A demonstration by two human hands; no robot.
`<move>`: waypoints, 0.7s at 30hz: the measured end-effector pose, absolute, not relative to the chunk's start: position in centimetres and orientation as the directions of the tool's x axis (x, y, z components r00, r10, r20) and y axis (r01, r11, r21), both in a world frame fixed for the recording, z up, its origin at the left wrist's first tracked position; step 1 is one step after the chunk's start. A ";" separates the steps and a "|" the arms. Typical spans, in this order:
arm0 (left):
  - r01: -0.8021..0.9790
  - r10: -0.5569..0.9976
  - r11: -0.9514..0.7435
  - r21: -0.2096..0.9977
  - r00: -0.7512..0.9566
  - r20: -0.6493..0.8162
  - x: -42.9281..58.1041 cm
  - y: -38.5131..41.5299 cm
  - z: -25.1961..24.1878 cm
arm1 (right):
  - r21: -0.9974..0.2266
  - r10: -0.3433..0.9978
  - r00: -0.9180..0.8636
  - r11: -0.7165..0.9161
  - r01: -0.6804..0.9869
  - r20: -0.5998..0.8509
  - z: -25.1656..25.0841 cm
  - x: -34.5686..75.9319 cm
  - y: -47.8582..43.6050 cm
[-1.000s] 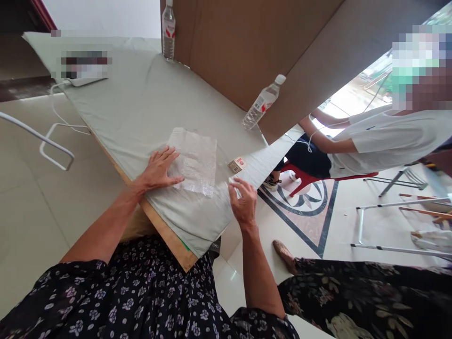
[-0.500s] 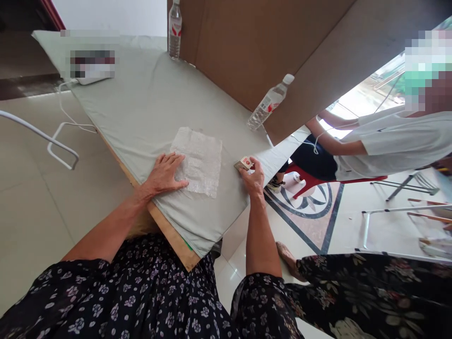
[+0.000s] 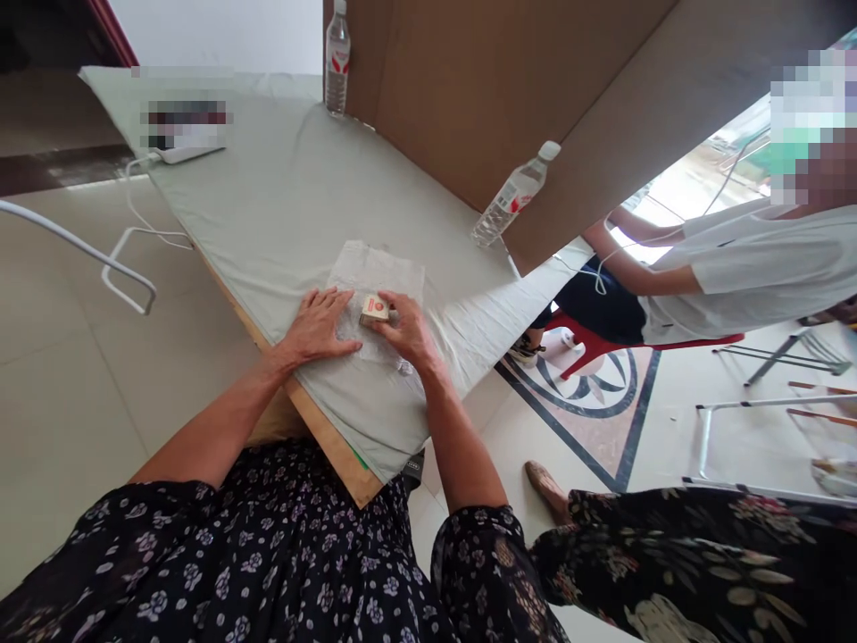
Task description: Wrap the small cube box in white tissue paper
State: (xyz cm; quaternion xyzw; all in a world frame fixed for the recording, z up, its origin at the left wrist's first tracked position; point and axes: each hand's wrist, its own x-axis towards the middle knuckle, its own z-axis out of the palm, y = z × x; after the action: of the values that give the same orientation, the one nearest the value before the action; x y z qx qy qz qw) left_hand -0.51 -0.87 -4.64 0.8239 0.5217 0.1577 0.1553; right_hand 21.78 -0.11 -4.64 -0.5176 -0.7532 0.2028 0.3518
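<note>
At the near end, the wearer's dark floral dress point(image 3: 281, 554) meets the table's bare wood edge point(image 3: 328, 446); past it a pale cloth point(image 3: 287, 187) covers the top. To the right, another person's flowered trousers point(image 3: 669, 563) reach in.

The left hand point(image 3: 318, 329) lies palm down on the near left side of a clear, wrinkled sheet point(image 3: 375, 268), fingers spread and gripping nothing; it seems to steady the sheet. The right hand point(image 3: 407, 330) comes in from the other side, thumb and fingers clamped on a small box point(image 3: 375, 309). The box is over the middle of the sheet, between the two hands, its red mark facing up. Whether its underside touches the sheet or sits just above it, I cannot tell.

The step in hand looks like placing the box on the sheet. The next move, I judge, calls for the right hand to set it down flat and loosen its pinch without dragging the sheet, while the left hand's light pressure guards against slipping.

Farther off, the near bottle point(image 3: 512, 196) leans by a brown board point(image 3: 455, 98), and a person in a white shirt point(image 3: 769, 259) sits beyond it to the right. The far bottle point(image 3: 337, 67) stands at the board's left end; a white device point(image 3: 194, 152), partly blurred out, lies near the far left edge.
</note>
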 end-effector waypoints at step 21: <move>0.798 0.904 -0.422 0.431 0.408 0.129 -0.7 -0.6 -5.1 | -0.612 0.949 -0.189 0.307 0.729 0.251 -6.4 21.2 0.8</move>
State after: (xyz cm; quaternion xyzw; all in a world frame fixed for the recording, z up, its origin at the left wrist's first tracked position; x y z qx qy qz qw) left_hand -0.71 -0.62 -5.07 0.8250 0.5157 0.1735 0.1526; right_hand 21.25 0.78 -6.40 -0.5600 -0.7492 0.1818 0.3035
